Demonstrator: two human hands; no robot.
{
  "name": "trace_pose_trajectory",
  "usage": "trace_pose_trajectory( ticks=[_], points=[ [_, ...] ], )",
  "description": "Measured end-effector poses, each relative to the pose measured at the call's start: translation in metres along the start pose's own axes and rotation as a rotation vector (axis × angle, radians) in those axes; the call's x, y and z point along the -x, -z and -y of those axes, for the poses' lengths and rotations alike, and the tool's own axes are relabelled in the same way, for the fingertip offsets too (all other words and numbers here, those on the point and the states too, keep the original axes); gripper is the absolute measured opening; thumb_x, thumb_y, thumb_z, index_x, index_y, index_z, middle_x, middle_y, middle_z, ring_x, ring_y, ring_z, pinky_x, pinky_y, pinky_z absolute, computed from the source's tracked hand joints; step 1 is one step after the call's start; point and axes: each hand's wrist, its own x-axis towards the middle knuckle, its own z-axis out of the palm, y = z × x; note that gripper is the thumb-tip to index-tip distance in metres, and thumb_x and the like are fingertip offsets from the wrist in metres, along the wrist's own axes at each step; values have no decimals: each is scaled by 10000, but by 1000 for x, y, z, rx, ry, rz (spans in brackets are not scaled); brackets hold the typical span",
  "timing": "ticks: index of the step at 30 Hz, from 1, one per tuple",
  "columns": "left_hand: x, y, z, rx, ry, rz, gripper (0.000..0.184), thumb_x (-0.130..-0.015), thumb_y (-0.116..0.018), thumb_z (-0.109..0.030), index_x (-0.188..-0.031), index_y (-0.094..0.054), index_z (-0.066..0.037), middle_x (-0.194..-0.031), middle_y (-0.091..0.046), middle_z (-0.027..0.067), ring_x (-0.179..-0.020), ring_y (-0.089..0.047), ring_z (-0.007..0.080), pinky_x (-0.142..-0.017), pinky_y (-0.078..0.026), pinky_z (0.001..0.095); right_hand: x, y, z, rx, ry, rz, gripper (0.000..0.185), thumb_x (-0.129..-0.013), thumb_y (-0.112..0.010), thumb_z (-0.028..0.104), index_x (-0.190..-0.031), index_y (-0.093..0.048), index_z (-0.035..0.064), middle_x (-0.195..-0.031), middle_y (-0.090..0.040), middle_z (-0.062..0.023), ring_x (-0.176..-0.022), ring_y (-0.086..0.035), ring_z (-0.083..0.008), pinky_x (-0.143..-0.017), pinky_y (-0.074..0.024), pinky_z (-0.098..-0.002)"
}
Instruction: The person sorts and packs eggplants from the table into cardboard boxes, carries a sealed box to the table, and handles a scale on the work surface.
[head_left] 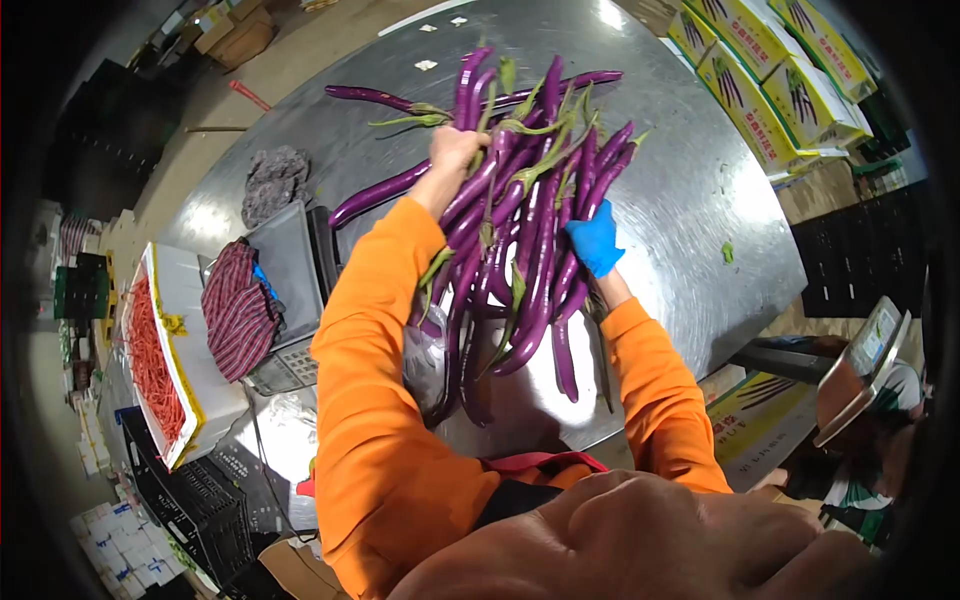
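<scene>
A loose heap of long purple eggplants (540, 270) with green stems lies on the metal table in front of me. My left hand (457, 150), bare, is closed around eggplants at the heap's upper left. My right hand (597, 243), in a blue glove, grips eggplants along the right side; its fingers are partly hidden behind them. Several eggplants lie crosswise beyond and to the left of the heap. Under its lower left is a clear plastic bag (424, 355), partly covered by my left sleeve.
On the left stand a scale (285, 365) with a striped cloth (240, 310) on it, a grey rag (276, 185) and a white foam box (195, 385) of red strips. Printed cartons (770, 80) stack at the upper right. Another screened device (865, 365) stands at the lower right.
</scene>
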Motion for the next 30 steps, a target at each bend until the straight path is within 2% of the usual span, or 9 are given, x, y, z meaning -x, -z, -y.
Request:
trace_pose_trajectory(
  ticks=[4,10,12,14,18,23,25,28,30],
  points=[
    [16,80,-10,581,112,135,152,-742,-694,-64,-847,-630,26,-721,-633,101,-583,-603,193,-542,-501,288,8,-53,18,-4,48,44,448,-616,-650,128,-1001,-487,-34,-877,-605,-254,-823,-597,-402,-750,-479,-432],
    [29,161,-20,675,92,166,198,-792,-673,-121,-909,-605,23,-784,-633,94,-661,-620,197,-604,-528,306,23,-81,42,-119,-21,174,328,-656,-605,87,-950,-514,-25,-829,-606,-217,-764,-607,-359,-706,-490,-417],
    [45,184,-29,712,42,211,190,-810,-652,-119,-927,-595,19,-809,-634,92,-708,-626,194,-631,-532,315,12,-71,26,-814,-360,359,250,-683,-546,8,-932,-531,-7,-783,-593,-151,-724,-604,-274,-666,-500,-369],
    [66,197,-36,678,-24,166,199,-816,-648,-131,-935,-591,18,-821,-635,92,-724,-626,193,-641,-530,317,19,-53,29,-877,-424,341,276,-656,-536,-30,-931,-550,-12,-808,-602,-105,-725,-596,-225,-661,-495,-327],
    [121,191,-54,583,-197,118,227,-832,-639,-170,-952,-582,14,-851,-640,95,-760,-624,189,-663,-524,319,34,-34,13,-934,-381,211,233,-680,-526,-46,-908,-536,1,-767,-577,-109,-630,-577,-217,-578,-497,-324],
    [176,180,-82,515,-382,68,273,-844,-634,-234,-954,-581,11,-877,-644,101,-778,-621,186,-675,-514,307,45,6,27,-903,-273,171,261,-663,-531,-30,-923,-536,-19,-721,-570,-87,-650,-568,-220,-618,-479,-307],
    [186,182,-89,507,-411,51,285,-847,-633,-250,-953,-581,10,-884,-645,102,-782,-619,185,-679,-511,302,43,34,38,-731,-259,154,266,-672,-534,-26,-937,-533,-21,-738,-580,-88,-634,-568,-199,-594,-467,-297],
    [188,198,-104,436,-520,-118,241,-740,-720,-157,-919,-622,-29,-803,-650,46,-685,-608,158,-614,-481,285,27,64,26,-625,-155,129,283,-689,-540,-15,-972,-526,-18,-749,-591,-86,-607,-563,-169,-555,-449,-282],
    [206,203,-120,263,-508,-220,238,-762,-695,-170,-930,-618,-20,-809,-642,46,-691,-596,157,-634,-475,287,27,81,21,-615,-64,111,299,-702,-543,-6,-1000,-519,-16,-752,-597,-84,-588,-559,-149,-528,-437,-272]
  ],
)
